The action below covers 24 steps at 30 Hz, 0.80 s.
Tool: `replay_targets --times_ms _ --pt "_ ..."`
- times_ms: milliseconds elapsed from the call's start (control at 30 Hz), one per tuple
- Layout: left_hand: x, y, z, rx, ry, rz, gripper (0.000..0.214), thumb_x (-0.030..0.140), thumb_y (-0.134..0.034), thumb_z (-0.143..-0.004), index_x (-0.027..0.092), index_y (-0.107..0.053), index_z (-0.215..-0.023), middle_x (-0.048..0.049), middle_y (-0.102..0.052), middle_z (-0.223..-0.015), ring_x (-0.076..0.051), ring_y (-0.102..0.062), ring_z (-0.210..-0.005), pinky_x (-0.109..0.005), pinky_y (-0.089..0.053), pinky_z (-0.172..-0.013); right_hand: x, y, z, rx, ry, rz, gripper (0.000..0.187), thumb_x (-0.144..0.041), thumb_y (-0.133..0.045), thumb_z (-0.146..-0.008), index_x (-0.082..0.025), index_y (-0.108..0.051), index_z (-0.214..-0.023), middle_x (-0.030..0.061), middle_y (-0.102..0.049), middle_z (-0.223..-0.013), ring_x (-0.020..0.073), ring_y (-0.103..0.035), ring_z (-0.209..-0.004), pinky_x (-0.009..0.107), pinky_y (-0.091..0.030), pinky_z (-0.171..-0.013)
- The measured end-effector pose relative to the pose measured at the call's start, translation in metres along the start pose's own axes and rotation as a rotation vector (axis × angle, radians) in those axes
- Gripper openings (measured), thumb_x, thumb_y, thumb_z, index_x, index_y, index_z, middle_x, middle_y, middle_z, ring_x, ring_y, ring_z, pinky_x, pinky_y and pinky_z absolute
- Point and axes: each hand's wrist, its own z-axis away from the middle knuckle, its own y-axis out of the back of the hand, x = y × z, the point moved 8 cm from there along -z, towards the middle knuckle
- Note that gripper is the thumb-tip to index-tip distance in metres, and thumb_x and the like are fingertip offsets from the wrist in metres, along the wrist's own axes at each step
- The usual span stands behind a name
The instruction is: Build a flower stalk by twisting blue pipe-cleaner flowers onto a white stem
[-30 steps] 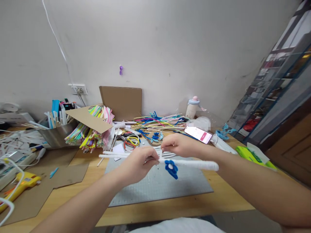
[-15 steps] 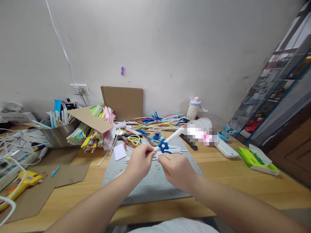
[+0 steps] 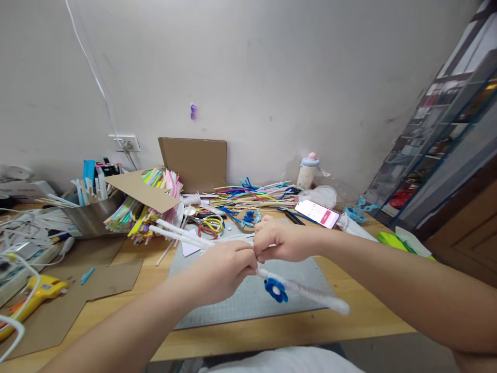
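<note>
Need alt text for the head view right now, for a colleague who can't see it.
Left hand and right hand pinch a white pipe-cleaner stem bearing a blue flower above a grey cutting mat. Behind lie coloured pipe cleaners and a phone; a yellow glue gun sits far left.

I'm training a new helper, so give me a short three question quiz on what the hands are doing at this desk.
1. True or false: the blue flower lies loose on the grey mat.
2. Which lies left of the left hand? A. yellow glue gun B. phone C. bottle
3. What do the left hand and right hand both grip?
Key: 1 false, it sits on the white fuzzy stem, held above the mat; 2 A; 3 the white fuzzy stem.
</note>
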Motion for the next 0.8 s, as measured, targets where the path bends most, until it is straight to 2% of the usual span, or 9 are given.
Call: replay_targets --times_ms 67,133,233,300,400,533,667,800 --pt "0.001 0.011 0.002 0.068 0.022 0.148 0.014 0.017 -0.045 -0.081 0.02 -0.059 -0.078 -0.0036 -0.062 -0.081 -0.014 -0.054 -0.075 -0.024 -0.038 -0.066 0.008 -0.002 0.002 0.037 -0.003 -0.231 0.022 -0.03 -0.048 -0.083 -0.02 -0.065 -0.073 -0.0008 -0.061 -0.066 0.0128 -0.05 -0.069 0.027 -0.035 -0.07" --pt "-0.004 0.02 0.003 0.181 0.086 0.294 0.009 0.018 -0.05 -0.079 0.019 -0.057 -0.074 -0.0025 -0.06 -0.075 -0.013 -0.052 -0.07 -0.024 -0.038 -0.064 0.019 -0.006 0.005 0.127 -0.061 -0.449 0.027 -0.039 -0.049 -0.082 -0.018 -0.065 -0.075 0.0013 -0.06 -0.07 0.0134 -0.052 -0.068 0.026 -0.039 -0.065" --pt "-0.02 0.022 0.002 0.366 0.224 0.643 0.008 0.022 -0.057 -0.075 0.017 -0.054 -0.069 -0.0013 -0.056 -0.069 -0.011 -0.049 -0.064 -0.023 -0.037 -0.058 0.034 -0.009 0.01 0.372 -0.153 -0.665 0.032 -0.047 -0.053 -0.077 -0.018 -0.064 -0.074 0.0014 -0.058 -0.069 0.0138 -0.052 -0.064 0.025 -0.041 -0.059" --pt "-0.034 0.017 -0.001 0.483 0.318 0.94 0.014 0.026 -0.062 -0.071 0.016 -0.052 -0.069 -0.0001 -0.055 -0.066 -0.009 -0.047 -0.059 -0.021 -0.035 -0.054 0.038 -0.005 0.013 0.57 -0.176 -0.67 0.028 -0.044 -0.054 -0.078 -0.019 -0.063 -0.073 0.001 -0.058 -0.07 0.0144 -0.053 -0.065 0.026 -0.042 -0.061" --pt "-0.051 0.006 -0.007 0.609 0.421 1.258 0.019 0.029 -0.066 -0.068 0.015 -0.052 -0.068 0.0021 -0.052 -0.058 -0.005 -0.041 -0.049 -0.017 -0.027 -0.044 0.034 0.006 0.015 0.792 -0.187 -0.437 0.023 -0.035 -0.048 -0.084 -0.019 -0.062 -0.075 0.0023 -0.059 -0.076 0.016 -0.053 -0.072 0.029 -0.041 -0.069" --pt "-0.061 -0.004 -0.015 0.651 0.488 1.474 0.02 0.028 -0.07 -0.063 0.013 -0.058 -0.068 0.0013 -0.052 -0.06 -0.004 -0.04 -0.05 -0.016 -0.025 -0.042 0.019 0.017 0.015 0.921 -0.189 0.049 0.021 -0.023 -0.044 -0.086 -0.019 -0.06 -0.074 0.004 -0.06 -0.074 0.0173 -0.051 -0.076 0.031 -0.036 -0.073" --pt "-0.064 -0.012 -0.018 0.651 0.518 1.611 0.021 0.025 -0.072 -0.062 0.012 -0.061 -0.075 0.0014 -0.051 -0.064 -0.004 -0.042 -0.052 -0.014 -0.027 -0.042 0.015 0.014 0.016 0.902 -0.244 0.377 0.021 -0.018 -0.042 -0.085 -0.018 -0.059 -0.072 0.0039 -0.058 -0.069 0.0172 -0.047 -0.073 0.032 -0.032 -0.073" --pt "-0.065 -0.019 -0.019 0.671 0.463 1.711 0.02 0.021 -0.071 -0.063 0.012 -0.061 -0.078 0.0017 -0.05 -0.067 -0.004 -0.043 -0.053 -0.013 -0.028 -0.039 0.016 0.008 0.018 0.865 -0.278 0.508 0.018 -0.017 -0.044 -0.085 -0.019 -0.062 -0.081 0.004 -0.059 -0.069 0.0181 -0.046 -0.076 0.032 -0.032 -0.072"
